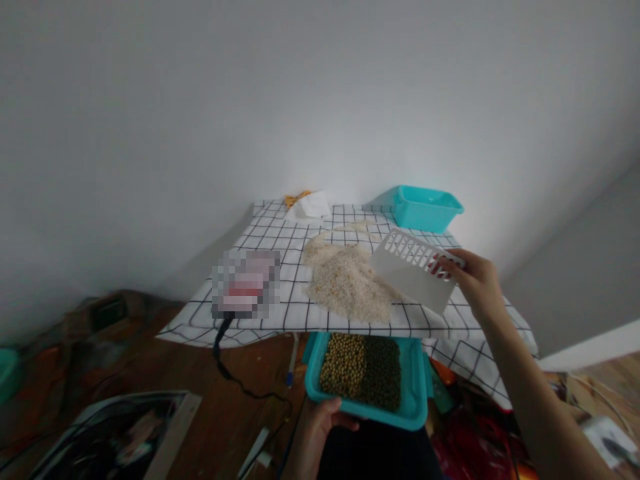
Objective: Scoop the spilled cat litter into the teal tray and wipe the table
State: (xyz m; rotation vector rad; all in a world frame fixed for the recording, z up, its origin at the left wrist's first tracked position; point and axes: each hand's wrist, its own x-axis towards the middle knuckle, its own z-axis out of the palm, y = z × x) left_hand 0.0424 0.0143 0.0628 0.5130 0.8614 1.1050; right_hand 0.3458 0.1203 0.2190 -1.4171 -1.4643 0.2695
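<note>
My right hand (475, 275) pinches one end of the slotted edge of a thin white plastic sheet (415, 277). The sheet tilts over the right side of a loose pile of pale grain (350, 283) on the checked tablecloth (290, 307). Below the table's front edge, my left hand (325, 430) grips the near-left rim of a teal plastic tray (421, 400), thumb on top. Inside the tray, tan-yellow beans (343, 363) lie on the left and dark green beans (383, 373) beside them. Part of the left hand's fingers are hidden.
A teal bin (425, 210) stands at the table's back right. Crumpled white paper (310, 207) lies at the back left. A blurred-out device (247, 283) with a black cable (227, 367) sits left. An open box (165, 433) and clutter are on the wooden floor.
</note>
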